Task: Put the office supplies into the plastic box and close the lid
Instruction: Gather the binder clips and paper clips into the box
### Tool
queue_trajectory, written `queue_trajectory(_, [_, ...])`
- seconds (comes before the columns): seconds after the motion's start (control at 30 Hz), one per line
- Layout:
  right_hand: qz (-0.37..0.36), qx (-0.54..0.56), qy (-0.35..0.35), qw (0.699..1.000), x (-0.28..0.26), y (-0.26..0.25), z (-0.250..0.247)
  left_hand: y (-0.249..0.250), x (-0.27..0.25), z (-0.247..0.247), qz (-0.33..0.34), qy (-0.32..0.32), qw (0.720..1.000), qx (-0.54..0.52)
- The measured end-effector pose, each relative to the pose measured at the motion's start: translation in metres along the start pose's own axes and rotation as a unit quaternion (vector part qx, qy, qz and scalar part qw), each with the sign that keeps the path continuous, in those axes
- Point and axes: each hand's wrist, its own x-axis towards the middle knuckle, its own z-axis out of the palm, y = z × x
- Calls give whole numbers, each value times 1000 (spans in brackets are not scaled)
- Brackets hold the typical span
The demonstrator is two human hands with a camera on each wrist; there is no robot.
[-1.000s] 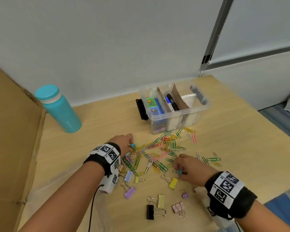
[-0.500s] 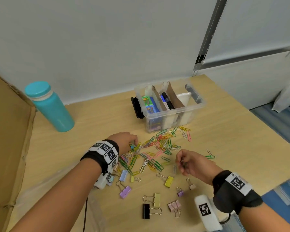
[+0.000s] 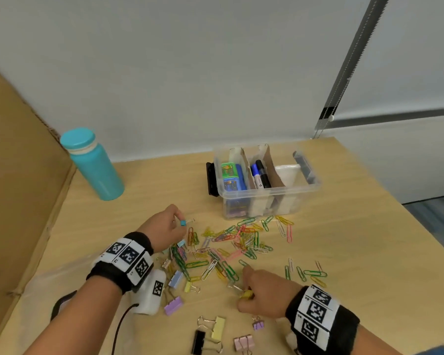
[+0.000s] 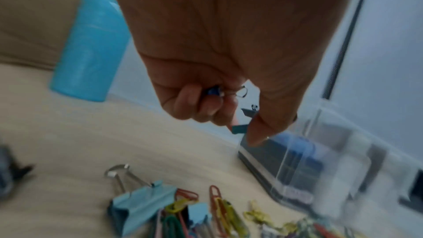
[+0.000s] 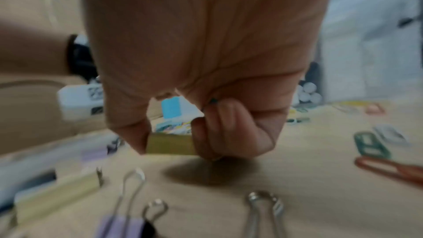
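Both wrist views are blurred, and your palms hide most of what your fingers hold. Your left hand (image 3: 164, 230) pinches a small blue binder clip (image 3: 183, 222), its wire handles pointing right toward the plastic box (image 3: 272, 198); more small clips seem tucked in the curled fingers (image 4: 187, 103), though you cannot count them. Your right hand (image 3: 265, 294) pinches a yellow binder clip (image 5: 170, 143) between thumb and forefinger, just above the surface (image 3: 344, 226), its long axis running left to right. The box stands open at the far side, lid out of sight. Paper clips (image 3: 231, 247) lie scattered between hands and box.
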Motion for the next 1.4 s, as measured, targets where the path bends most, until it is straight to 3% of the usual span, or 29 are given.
queue_trajectory(0.1, [-18, 186, -20, 982, 1, 13, -15, -4, -12, -3, -39, 28, 992, -117])
queue_trajectory(0.13, [-26, 289, -40, 956, 2, 17, -19, -5, -15, -3, -49, 29, 985, -166])
queue_trajectory(0.23, [-79, 547, -103, 827, 11, 24, -29, -1, -24, -3, -75, 43, 947, -308])
queue_trajectory(0.27, [-94, 584, -110, 798, 12, 23, -32, 0, -26, -2, -87, 54, 926, -363])
queue_trajectory(0.33, [-106, 609, -96, 780, 16, 16, -39, -1, -30, -1, -105, 70, 864, -487])
queue_trajectory(0.43, [-85, 560, -20, 824, 30, 0, -46, -7, -35, -2, -112, 91, 795, -590])
queue_trajectory(0.6, [-90, 275, 89, 953, 66, -40, -55, -12, -42, -4, -117, 98, 758, -635])
queue_trajectory(0.67, [-104, 135, 127, 977, 83, -56, -55, -17, -43, -3, -124, 93, 763, -628])
queue_trajectory(0.73, [-113, 35, 157, 980, 100, -70, -52, -23, -44, -2, -134, 72, 780, -606])
queue_trajectory(0.87, [-88, -100, 131, 982, 121, -84, -45, -32, -42, 0, -171, 54, 818, -547])
queue_trajectory(0.93, [-80, -130, 128, 980, 125, -89, -42, -37, -39, 0, -166, 72, 887, -425])
queue_trajectory(1.0, [-73, -133, 131, 980, 128, -93, -40, -44, -37, 0, -122, 80, 965, -216])
queue_trajectory(1.03, [-69, -131, 129, 981, 129, -94, -39, -46, -35, 0, -95, 70, 985, -122])
queue_trajectory(1.1, [-56, -117, 125, 984, 131, -94, -38, -48, -31, 0, -67, 15, 998, 5])
queue_trajectory(1.2, [-37, -99, 121, 987, 133, -97, -37, -49, -27, 3, -51, -58, 993, 86])
queue_trajectory(1.4, [-28, -65, 136, 988, 137, -102, -32, -45, -26, 7, -53, -85, 984, 150])
